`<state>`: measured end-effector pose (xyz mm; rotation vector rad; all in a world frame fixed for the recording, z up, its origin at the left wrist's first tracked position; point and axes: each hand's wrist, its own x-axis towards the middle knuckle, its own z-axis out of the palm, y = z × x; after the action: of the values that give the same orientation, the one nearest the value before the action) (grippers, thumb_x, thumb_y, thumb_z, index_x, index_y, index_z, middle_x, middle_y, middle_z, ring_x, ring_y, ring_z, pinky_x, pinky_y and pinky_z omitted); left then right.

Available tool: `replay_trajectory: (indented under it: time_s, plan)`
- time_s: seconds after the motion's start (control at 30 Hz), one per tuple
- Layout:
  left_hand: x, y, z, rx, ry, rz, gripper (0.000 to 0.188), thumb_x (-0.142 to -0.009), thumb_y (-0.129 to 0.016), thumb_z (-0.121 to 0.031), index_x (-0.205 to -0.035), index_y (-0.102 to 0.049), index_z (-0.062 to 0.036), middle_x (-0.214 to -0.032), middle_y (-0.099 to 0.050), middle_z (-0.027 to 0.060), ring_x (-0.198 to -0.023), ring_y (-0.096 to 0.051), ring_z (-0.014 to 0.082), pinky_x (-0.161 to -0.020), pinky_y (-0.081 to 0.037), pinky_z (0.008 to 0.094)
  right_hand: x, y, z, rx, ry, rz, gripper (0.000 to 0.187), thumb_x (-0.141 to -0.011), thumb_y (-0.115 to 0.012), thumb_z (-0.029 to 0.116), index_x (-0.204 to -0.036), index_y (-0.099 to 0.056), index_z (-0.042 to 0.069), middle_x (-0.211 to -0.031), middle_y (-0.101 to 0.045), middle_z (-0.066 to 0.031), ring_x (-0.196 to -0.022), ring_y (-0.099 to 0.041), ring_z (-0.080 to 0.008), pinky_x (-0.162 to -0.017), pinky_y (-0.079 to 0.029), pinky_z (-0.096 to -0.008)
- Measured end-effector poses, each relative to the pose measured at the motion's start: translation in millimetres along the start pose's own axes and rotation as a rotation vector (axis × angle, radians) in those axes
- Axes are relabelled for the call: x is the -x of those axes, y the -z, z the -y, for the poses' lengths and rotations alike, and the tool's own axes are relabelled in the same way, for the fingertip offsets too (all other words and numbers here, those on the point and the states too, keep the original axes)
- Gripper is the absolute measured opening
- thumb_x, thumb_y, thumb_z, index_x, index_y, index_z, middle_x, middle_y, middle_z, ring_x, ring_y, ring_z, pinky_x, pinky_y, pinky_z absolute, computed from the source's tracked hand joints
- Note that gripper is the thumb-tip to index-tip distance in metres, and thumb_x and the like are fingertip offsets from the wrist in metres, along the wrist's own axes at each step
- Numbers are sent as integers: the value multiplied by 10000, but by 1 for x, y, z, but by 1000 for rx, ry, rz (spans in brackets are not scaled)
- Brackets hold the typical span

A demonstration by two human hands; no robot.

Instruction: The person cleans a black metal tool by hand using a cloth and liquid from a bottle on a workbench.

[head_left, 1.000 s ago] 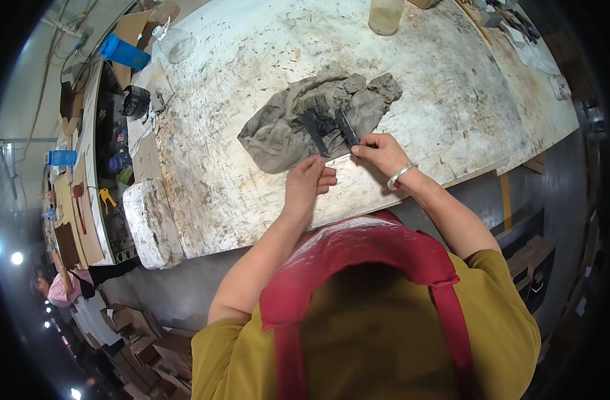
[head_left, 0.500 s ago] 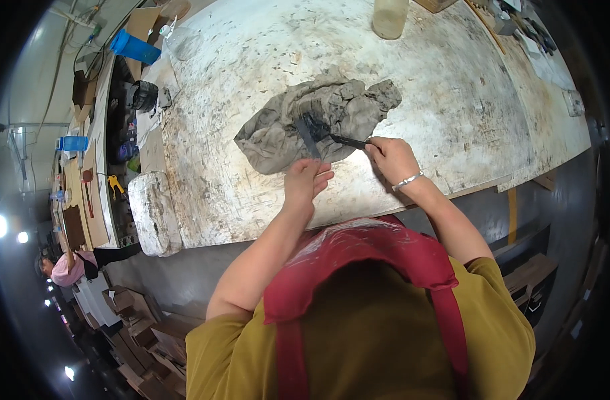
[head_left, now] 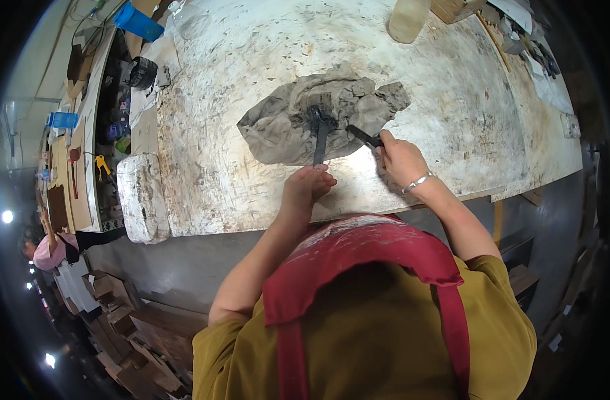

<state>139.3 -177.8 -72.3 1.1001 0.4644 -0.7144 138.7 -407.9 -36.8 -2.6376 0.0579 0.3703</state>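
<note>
A crumpled grey-brown cloth (head_left: pixel 272 130) lies on the stained white worktable (head_left: pixel 225 193), with a wet-looking black patch near its middle. My left hand (head_left: pixel 306 187) is closed on the near end of a flat dark strip (head_left: pixel 321 143), whose far end rests on that patch. To its right, my right hand (head_left: pixel 403 160) grips a slim black-handled tool (head_left: pixel 364 135). The tool points left over the cloth, its tip close to the strip but apart from it. What kind of tool it is, I cannot make out.
A cloudy plastic container (head_left: pixel 408 21) stands at the far side, beside a wooden block (head_left: pixel 455 8). At the left are a blue cup (head_left: pixel 138 22), a black roll (head_left: pixel 142 72) and a white-wrapped block (head_left: pixel 143 198). Another person (head_left: pixel 50 250) is at the far left.
The strip has swung from a leftward slant to nearly upright, tilting slightly right. My right hand has shifted right with the tool, drawing its tip away from the black patch.
</note>
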Motion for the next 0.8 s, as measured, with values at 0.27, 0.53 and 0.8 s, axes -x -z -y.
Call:
replay_trajectory:
  time_s: [0.27, 0.53, 0.8]
  plan:
    - [-5, -3, -4, -119, 69, 77, 181, -897, -539, -181, -980, -575, -24, -872, -634, 67, -788, -634, 135, -697, -503, 210, 0, -21, 40, 213, 446, -43, 178, -804, -461, 95, -964, -462, 17, -644, -604, -143, -586, -609, -313, -500, -478, -399]
    - [-9, -6, -3, -170, 16, 129, 187, -925, -490, -217, -939, -545, -39, -818, -621, 53, -729, -622, 130, -645, -476, 208, -2, -32, 29, 346, 627, -88, 119, -781, -491, 139, -819, -498, 27, -610, -597, -121, -562, -611, -275, -483, -467, -389]
    - [-7, -19, 2, -206, -88, 22, 146, -928, -457, -180, -858, -507, -62, -687, -552, 22, -629, -571, 121, -558, -415, 212, -12, -29, 45, 418, 531, 18, 125, -792, -479, 139, -793, -497, 16, -625, -612, -138, -557, -620, -291, -474, -471, -397]
